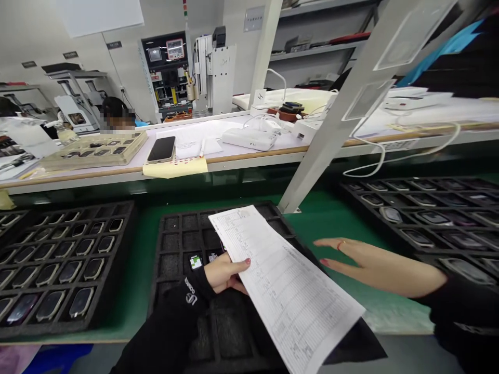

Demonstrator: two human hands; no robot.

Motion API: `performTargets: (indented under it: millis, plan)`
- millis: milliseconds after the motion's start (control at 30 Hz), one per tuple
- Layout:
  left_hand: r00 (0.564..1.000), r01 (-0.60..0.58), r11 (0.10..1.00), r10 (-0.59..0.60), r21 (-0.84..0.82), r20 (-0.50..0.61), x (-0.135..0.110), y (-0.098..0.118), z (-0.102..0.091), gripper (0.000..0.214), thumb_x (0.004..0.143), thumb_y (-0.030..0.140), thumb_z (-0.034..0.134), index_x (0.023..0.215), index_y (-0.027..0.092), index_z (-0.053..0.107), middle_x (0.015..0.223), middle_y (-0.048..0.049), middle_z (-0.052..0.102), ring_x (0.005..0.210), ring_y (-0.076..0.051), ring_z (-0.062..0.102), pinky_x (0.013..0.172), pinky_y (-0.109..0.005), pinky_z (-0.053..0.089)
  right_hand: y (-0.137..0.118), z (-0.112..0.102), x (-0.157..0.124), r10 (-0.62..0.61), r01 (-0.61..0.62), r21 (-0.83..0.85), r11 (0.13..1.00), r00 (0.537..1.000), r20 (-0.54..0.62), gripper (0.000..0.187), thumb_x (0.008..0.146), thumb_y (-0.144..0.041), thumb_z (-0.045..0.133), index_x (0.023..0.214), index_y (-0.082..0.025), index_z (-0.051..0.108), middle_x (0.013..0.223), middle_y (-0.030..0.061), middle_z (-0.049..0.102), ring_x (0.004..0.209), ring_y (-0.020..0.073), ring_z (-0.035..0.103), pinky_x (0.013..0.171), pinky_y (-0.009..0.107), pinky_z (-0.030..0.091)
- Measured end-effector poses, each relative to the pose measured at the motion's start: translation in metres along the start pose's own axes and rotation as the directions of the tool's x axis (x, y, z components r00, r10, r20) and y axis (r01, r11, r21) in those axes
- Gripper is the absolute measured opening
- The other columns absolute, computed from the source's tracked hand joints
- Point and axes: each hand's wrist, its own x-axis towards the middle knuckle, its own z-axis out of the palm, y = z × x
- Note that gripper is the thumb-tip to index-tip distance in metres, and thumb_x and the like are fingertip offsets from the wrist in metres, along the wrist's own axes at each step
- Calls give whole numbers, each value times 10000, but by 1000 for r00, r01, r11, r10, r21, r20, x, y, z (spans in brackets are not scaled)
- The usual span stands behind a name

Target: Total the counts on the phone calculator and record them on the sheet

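Observation:
My left hand (pixel 225 271) is closed on the left edge of a printed paper form (pixel 288 280), its thumb pressed on top. The form, covered in table lines and text, slants over a black foam tray (pixel 171 241) and hides much of it. Just beyond my left hand, a small watch-like device with a lit green-and-white screen (pixel 195 262) sits in one of the tray's compartments. Right of the form, my right hand (pixel 351 259) hovers open with its fingers stretched toward the paper, apart from it. Something flat and black (pixel 360 340) shows beneath the form's lower right edge.
Another foam tray (pixel 127 228) with several watch-like devices lies at the left, and one more (pixel 351 195) at the right. A slanted metal post (pixel 312 145) rises behind the middle tray. On the shelf lie a phone (pixel 161 149) and a white power strip (pixel 249 139). A person (pixel 117 114) sits beyond.

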Motion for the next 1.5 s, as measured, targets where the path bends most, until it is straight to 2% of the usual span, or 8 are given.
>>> performTargets:
  millis: [67,133,267,333,600,833,1067,1500]
  plan:
    - [1000,1,1000,-1,3,21,-2,4,2,670,689,515,750,1252,211,554,1252,-160,590,1023,-302,619,640,-352,565,-22,-7,7,-7,3,62,998,997,77,618,851,-565,408,1324,-183,516,1331,111,563,1221,279,533,990,379,455]
    - [1000,1,1000,-1,-14,26,-3,7,4,627,742,514,703,1271,225,532,1269,-155,577,1056,-304,603,708,-395,556,-48,-6,12,-82,63,125,990,986,145,733,872,-602,337,1451,-153,343,1441,109,445,1310,272,441,1055,393,399]
    - [996,-18,998,24,-68,88,-6,10,7,588,840,547,566,1352,287,441,1369,-123,501,1140,-298,556,891,-500,474,-91,9,15,-190,130,165,978,886,423,830,874,-629,298,1441,-24,337,1208,206,629,1104,315,608,941,410,465]
    - [988,-22,997,34,-77,148,-8,10,9,610,857,581,511,1397,333,373,1435,-101,431,1205,-298,507,948,-528,424,-102,17,16,-161,119,119,986,871,464,851,875,-623,323,1432,21,328,1036,223,691,984,331,651,850,410,486]
    - [972,-33,999,28,17,232,-8,3,12,737,837,626,502,1445,485,110,1573,-28,148,1331,-281,369,989,-508,382,-111,29,16,-97,83,55,995,936,338,748,877,-599,390,1349,-23,463,898,199,716,890,332,671,706,344,450]
    - [978,-74,990,49,117,204,-6,-1,10,882,804,601,576,1445,466,-15,1578,-38,134,1322,-306,385,973,-468,424,-112,31,17,-111,103,42,994,943,314,696,842,-608,466,1243,-44,546,812,171,712,815,324,675,656,332,439]
    - [959,-245,960,219,138,179,-4,-1,15,852,838,516,587,1489,325,71,1565,-46,186,1420,-247,227,1130,-391,272,-112,31,15,-107,104,27,994,940,324,751,826,-633,484,1259,-21,515,828,180,714,851,350,669,731,372,452]
    - [937,-320,930,281,183,210,0,-4,10,848,833,457,624,1499,289,126,1546,-92,242,1373,-269,335,1114,-401,312,-103,34,12,-122,81,138,987,939,320,764,818,-598,508,1314,-17,480,945,198,709,890,323,672,725,347,483]
